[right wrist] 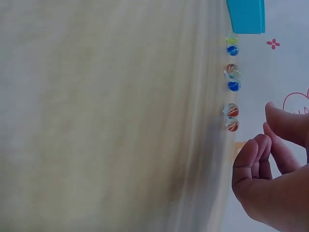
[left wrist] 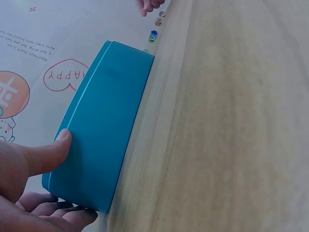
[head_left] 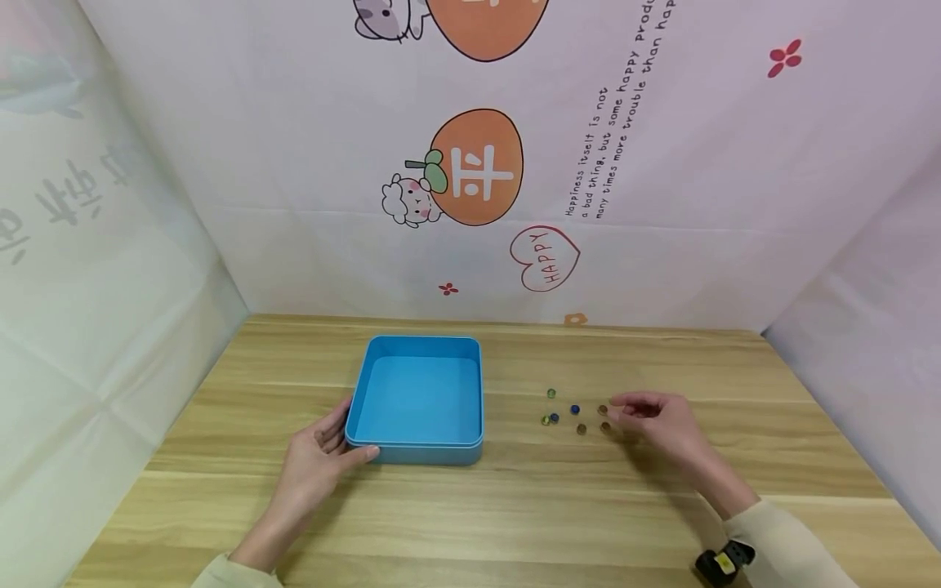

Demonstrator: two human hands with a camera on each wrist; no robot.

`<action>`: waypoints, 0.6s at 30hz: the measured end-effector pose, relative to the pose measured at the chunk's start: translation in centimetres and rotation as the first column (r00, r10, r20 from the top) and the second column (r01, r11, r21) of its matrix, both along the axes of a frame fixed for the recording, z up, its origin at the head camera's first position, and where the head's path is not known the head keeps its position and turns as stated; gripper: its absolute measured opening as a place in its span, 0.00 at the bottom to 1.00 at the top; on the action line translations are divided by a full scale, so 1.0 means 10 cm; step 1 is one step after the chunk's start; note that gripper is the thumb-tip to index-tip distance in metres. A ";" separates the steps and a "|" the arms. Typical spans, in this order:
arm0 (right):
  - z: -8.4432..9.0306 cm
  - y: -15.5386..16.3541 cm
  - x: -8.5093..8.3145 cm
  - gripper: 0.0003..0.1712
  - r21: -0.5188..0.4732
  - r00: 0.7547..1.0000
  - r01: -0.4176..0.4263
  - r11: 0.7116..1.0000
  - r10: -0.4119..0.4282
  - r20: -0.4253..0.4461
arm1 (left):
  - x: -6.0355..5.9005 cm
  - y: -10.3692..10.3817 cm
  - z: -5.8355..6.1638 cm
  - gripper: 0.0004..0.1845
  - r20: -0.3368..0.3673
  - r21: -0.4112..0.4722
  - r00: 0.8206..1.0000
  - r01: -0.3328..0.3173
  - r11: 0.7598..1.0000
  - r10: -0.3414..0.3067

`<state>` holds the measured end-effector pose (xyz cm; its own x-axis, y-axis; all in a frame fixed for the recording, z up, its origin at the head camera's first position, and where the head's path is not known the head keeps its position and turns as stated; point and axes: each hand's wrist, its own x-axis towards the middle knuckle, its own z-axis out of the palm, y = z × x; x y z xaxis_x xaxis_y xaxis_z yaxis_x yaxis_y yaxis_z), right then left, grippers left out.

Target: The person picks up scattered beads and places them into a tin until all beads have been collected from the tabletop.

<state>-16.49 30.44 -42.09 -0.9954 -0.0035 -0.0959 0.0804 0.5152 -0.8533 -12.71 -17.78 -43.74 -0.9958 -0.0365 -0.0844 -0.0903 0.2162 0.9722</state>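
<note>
A shallow blue box (head_left: 415, 454) without a lid sits on the table, and nothing lies inside it. My left hand (head_left: 312, 469) holds its near left corner, thumb on the front wall and fingers at the left side. Several glass marbles lie loose to the right of the box, among them a green marble (head_left: 551, 394), a blue marble (head_left: 575, 409) and a brownish marble (head_left: 581, 429). Beside the rightmost marbles hovers my right hand (head_left: 657, 420), fingers loosely bent, thumb and index apart. In the right wrist view no marble shows between its fingers.
The wood-grain table (head_left: 507, 523) ends against a printed white cloth (head_left: 331, 261) at the back, and similar cloth hangs at both sides. A black device (head_left: 724, 563) is strapped at the right wrist.
</note>
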 end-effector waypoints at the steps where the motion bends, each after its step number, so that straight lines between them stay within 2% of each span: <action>1: -0.01 0.01 0.01 0.23 0.007 1.000 0.004 1.000 -0.004 0.012 | 0.00 0.00 0.00 0.50 0.000 0.000 1.000 0.000 1.000 0.000; 5: -0.05 0.05 0.04 0.24 0.041 0.999 0.020 0.999 -0.022 0.038 | 0.00 0.00 0.01 0.50 0.001 -0.004 1.000 0.000 1.000 0.000; 13: -0.11 0.06 0.15 0.28 0.095 1.000 0.013 0.995 -0.011 -0.018 | 0.01 0.00 0.01 0.50 0.001 0.002 1.000 -0.005 1.000 0.005; 18: -0.11 0.02 0.20 0.39 0.218 0.998 -0.034 0.975 0.046 -0.050 | 0.01 -0.01 0.00 0.50 -0.020 0.009 1.000 0.010 1.000 -0.010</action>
<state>-14.51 30.64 -43.14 -0.9986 -0.0286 -0.0445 0.0125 0.6904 -0.7234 -12.59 -17.88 -43.71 -0.9975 -0.0261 -0.0651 -0.0691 0.2079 0.9757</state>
